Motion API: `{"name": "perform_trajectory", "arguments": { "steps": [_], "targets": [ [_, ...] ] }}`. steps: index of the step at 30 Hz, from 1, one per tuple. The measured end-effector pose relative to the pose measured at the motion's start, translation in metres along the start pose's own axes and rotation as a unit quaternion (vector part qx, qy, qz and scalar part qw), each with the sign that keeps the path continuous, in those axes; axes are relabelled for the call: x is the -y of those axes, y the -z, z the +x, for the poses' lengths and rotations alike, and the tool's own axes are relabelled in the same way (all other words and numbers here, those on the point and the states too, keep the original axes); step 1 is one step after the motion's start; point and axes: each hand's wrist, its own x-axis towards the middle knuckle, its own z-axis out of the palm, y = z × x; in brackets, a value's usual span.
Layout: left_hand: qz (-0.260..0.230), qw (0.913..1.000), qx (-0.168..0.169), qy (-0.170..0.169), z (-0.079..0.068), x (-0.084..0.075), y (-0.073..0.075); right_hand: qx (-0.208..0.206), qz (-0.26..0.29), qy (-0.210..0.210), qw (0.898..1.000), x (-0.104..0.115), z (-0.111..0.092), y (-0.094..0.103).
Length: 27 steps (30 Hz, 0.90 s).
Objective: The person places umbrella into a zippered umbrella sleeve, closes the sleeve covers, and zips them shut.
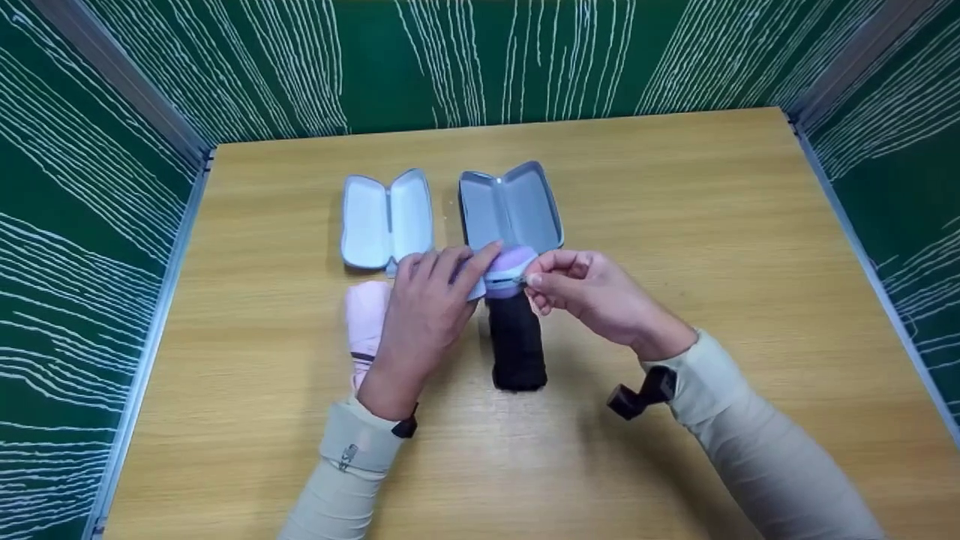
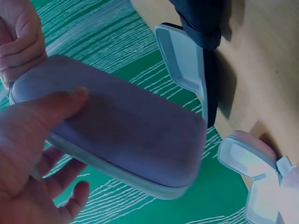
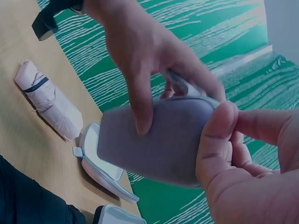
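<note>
A lavender zip case [image 2: 135, 126] with a pale zip band is held up above the table, its lid looking closed. My left hand [image 1: 431, 300] grips it, thumb across one broad face and fingers on the other side. At its right end my right hand [image 1: 585, 292] pinches the zipper pull between thumb and forefinger; the pull is mostly hidden by the fingertips. Below the case lies a black folded umbrella [image 1: 517, 345]. A pink folded umbrella [image 1: 367, 315] with a dark strap lies beside my left wrist, partly covered by it.
Two opened cases stand farther back on the wooden table [image 1: 675, 195]: one with a white inside [image 1: 366, 221] at left, one with a grey inside [image 1: 531, 196] at right. Green panels [image 1: 382, 75] with white streaks enclose the table's back and sides.
</note>
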Motion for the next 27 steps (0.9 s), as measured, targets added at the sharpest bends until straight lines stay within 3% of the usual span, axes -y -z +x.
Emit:
{"name": "perform_trajectory", "arguments": {
  "steps": [4, 8, 14, 27],
  "targets": [
    [-0.069, 0.9950, -0.061, -0.039, -0.003, 0.003, -0.002, 0.023, 0.047, 0.016, 0.999, 0.001, 0.001, 0.009],
    [-0.090, 0.9885, -0.102, -0.066, -0.005, 0.006, -0.003, 0.041, 0.085, 0.023, 0.995, 0.002, 0.001, 0.015],
    [-0.076, 0.9890, -0.102, -0.075, -0.007, 0.006, -0.001, 0.040, 0.100, 0.024, 0.994, 0.001, 0.002, 0.021],
    [-0.059, 0.9895, -0.111, -0.071, -0.005, 0.005, 0.000, -0.002, 0.090, 0.004, 0.996, 0.001, 0.001, 0.022]
  ]
}}
